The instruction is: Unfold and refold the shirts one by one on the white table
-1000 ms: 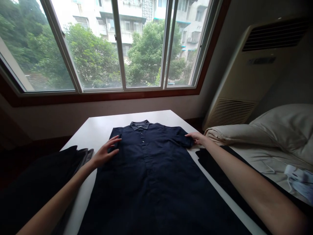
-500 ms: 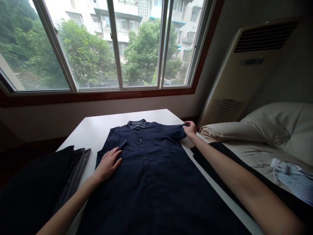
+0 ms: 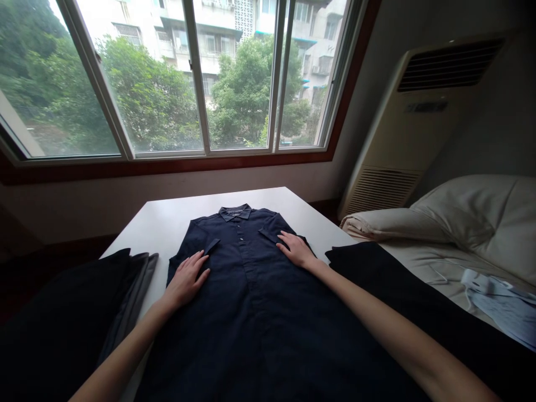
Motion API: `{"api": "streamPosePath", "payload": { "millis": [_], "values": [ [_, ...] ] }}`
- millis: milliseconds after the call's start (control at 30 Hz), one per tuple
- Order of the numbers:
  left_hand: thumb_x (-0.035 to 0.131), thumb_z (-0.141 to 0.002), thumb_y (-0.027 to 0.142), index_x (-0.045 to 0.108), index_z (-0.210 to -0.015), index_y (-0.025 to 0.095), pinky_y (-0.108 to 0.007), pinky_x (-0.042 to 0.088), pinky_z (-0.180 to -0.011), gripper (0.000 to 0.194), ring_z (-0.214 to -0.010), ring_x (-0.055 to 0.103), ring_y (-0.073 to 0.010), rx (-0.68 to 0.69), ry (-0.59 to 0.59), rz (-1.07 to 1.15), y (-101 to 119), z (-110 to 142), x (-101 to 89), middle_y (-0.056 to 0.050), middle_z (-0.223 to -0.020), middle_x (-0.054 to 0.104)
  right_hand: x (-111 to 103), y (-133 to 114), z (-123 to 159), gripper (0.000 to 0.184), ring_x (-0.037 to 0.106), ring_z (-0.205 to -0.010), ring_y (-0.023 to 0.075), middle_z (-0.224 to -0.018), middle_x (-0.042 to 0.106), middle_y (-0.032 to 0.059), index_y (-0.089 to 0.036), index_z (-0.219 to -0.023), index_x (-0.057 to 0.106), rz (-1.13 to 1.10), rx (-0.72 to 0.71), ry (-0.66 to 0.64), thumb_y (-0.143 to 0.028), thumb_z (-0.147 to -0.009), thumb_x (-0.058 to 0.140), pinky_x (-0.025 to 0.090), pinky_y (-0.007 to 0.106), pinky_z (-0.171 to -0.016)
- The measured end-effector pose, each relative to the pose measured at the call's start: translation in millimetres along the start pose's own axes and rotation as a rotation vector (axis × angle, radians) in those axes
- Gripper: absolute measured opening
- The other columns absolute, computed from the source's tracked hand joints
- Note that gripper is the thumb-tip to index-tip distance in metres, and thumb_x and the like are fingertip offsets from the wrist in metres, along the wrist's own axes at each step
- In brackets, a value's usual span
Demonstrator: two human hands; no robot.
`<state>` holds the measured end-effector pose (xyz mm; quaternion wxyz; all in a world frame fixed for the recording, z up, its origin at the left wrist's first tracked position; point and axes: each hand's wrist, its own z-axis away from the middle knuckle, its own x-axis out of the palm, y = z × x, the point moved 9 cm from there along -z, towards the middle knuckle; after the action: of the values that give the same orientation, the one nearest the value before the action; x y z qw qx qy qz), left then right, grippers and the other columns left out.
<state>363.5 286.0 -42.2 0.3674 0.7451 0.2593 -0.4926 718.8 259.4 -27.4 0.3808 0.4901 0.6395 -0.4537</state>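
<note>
On the left, the turned-in sleeve is probably best pressed evenly, so no ridge lifts; the left hand lies palm down there, fingers extended, its grip relaxed and pinching nothing. Between the hands, the dark shirt lies front up on the table, collar toward the window; keeping it straight should help. The right hand angles inward, fingers spread over the other sleeve, grip likewise unclenched; light smoothing would suit that side, without dragging the cloth
</note>
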Motion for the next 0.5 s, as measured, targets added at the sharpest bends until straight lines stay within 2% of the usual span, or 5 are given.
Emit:
{"api": "streamPosePath", "payload": {
  "millis": [100, 167, 267, 333, 500],
  "values": [
    [0.042, -0.095, 0.045, 0.054, -0.131, 0.021, -0.046, 0.027, -0.116, 0.045, -0.140, 0.037, -0.0258, 0.006, 0.024, 0.096, 2.9, -0.2, -9.0, -0.010, -0.149, 0.045, 2.7, 6.7, 1.0, 0.046, 0.040, -0.137, 0.0256, -0.149, 0.044, 0.0123, -0.020, -0.132, 0.056, 0.006, 0.033, 0.035, -0.046, -0.098, 0.038, 0.024, 0.047, -0.114],
    [0.041, -0.095, 0.042, 0.057, -0.120, 0.021, -0.040, 0.035, -0.112, 0.036, -0.133, 0.046, -0.0244, -0.033, 0.097, 0.173, -2.0, -0.8, -23.7, -0.010, -0.142, 0.052, 0.8, 10.2, 0.2, 0.045, 0.040, -0.137, 0.0256, -0.148, 0.045, 0.0119, -0.022, -0.129, 0.058, -0.005, 0.053, 0.075, -0.047, -0.098, 0.038, 0.021, 0.050, -0.115],
    [0.041, -0.095, 0.035, 0.054, -0.114, 0.019, -0.039, 0.045, -0.100, 0.029, -0.118, 0.058, -0.0261, -0.252, 0.280, 0.104, -29.6, 4.1, -54.6, -0.013, -0.125, 0.063, -2.2, 16.8, -0.4, 0.042, 0.044, -0.134, 0.0259, -0.144, 0.050, 0.0122, -0.022, -0.124, 0.061, -0.028, 0.091, 0.143, -0.046, -0.097, 0.039, 0.021, 0.050, -0.113],
    [0.044, -0.093, 0.034, 0.052, -0.118, 0.015, -0.043, 0.045, -0.096, 0.032, -0.115, 0.058, -0.0310, -0.402, 0.324, -0.071, -48.7, 10.6, -69.8, -0.016, -0.120, 0.063, -3.0, 19.4, -0.4, 0.040, 0.046, -0.131, 0.0260, -0.141, 0.053, 0.0120, -0.022, -0.120, 0.062, -0.032, 0.099, 0.176, -0.045, -0.097, 0.040, 0.022, 0.049, -0.112],
    [0.050, -0.092, 0.040, 0.048, -0.128, 0.007, -0.046, 0.044, -0.093, 0.049, -0.116, 0.055, -0.0373, -0.545, 0.101, -0.302, -77.9, 18.4, -67.0, -0.022, -0.121, 0.060, -6.1, 18.1, 0.6, 0.036, 0.049, -0.127, 0.0254, -0.135, 0.058, 0.0112, -0.021, -0.113, 0.064, -0.034, 0.094, 0.219, -0.043, -0.096, 0.042, 0.024, 0.046, -0.110]
  ]
}}
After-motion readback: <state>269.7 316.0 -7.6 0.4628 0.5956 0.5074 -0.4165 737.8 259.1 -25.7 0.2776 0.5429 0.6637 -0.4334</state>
